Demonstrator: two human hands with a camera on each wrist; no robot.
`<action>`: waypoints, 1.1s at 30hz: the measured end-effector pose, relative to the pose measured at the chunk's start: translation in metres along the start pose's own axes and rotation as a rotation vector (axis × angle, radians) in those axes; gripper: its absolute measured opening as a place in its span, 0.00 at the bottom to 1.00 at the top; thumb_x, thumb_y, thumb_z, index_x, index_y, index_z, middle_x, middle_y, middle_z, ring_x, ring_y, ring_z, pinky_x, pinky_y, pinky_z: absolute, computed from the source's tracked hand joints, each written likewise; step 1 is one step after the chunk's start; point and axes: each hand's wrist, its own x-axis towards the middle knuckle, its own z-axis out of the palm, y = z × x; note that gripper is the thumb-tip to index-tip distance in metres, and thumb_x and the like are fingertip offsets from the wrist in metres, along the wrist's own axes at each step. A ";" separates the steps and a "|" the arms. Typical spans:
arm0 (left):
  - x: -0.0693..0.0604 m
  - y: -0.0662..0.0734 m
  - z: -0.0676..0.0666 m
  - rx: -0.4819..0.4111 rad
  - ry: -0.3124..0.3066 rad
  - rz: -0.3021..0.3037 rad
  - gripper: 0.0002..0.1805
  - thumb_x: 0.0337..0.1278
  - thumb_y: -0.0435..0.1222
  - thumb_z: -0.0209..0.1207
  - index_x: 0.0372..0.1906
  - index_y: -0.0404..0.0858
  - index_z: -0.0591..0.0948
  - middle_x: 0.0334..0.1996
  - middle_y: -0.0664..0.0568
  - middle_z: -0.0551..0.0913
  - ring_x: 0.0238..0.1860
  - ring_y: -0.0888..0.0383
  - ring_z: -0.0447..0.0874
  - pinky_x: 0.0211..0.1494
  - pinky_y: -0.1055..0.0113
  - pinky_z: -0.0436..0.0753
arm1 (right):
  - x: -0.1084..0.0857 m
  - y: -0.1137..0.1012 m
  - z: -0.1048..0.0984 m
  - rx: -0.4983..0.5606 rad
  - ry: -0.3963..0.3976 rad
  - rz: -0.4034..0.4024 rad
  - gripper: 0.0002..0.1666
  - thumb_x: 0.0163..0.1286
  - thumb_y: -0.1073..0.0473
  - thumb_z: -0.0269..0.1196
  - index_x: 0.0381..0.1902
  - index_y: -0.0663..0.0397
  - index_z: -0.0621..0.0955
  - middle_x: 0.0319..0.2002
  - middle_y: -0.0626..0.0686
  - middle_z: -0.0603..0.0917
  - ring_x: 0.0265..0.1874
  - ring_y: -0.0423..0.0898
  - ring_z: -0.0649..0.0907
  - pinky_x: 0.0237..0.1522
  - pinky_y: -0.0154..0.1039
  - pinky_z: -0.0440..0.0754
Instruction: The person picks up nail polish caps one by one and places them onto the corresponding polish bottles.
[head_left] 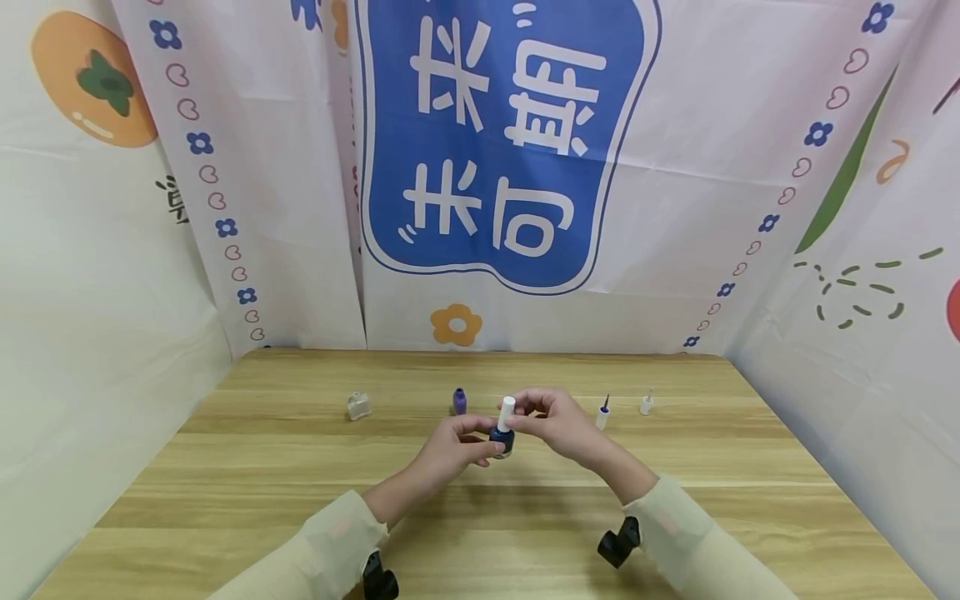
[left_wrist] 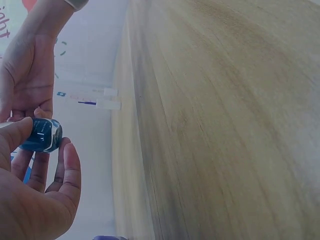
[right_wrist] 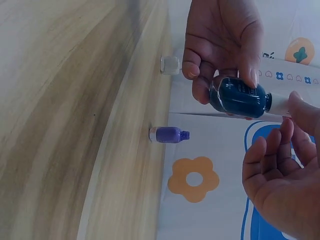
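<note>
Sleeves (head_left: 330, 533) nearest; beyond, my left hand (head_left: 448, 447) pinches the bottle (right_wrist: 242, 97) above the table (head_left: 525, 533), long axis near upright, leaning slightly right. My right hand (head_left: 557, 422) pinches the cap (head_left: 506, 412) on top.

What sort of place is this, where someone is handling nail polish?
Probably a makeshift recording booth: printed sheets hang behind and beside a wooden table, and the person wears a black device on each wrist.
</note>
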 end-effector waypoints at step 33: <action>-0.004 0.004 -0.001 -0.002 0.006 -0.012 0.16 0.59 0.33 0.65 0.50 0.30 0.81 0.43 0.43 0.84 0.38 0.55 0.83 0.41 0.59 0.84 | 0.002 -0.001 -0.008 -0.033 -0.070 -0.033 0.18 0.69 0.59 0.64 0.54 0.59 0.79 0.40 0.54 0.79 0.40 0.54 0.76 0.36 0.38 0.78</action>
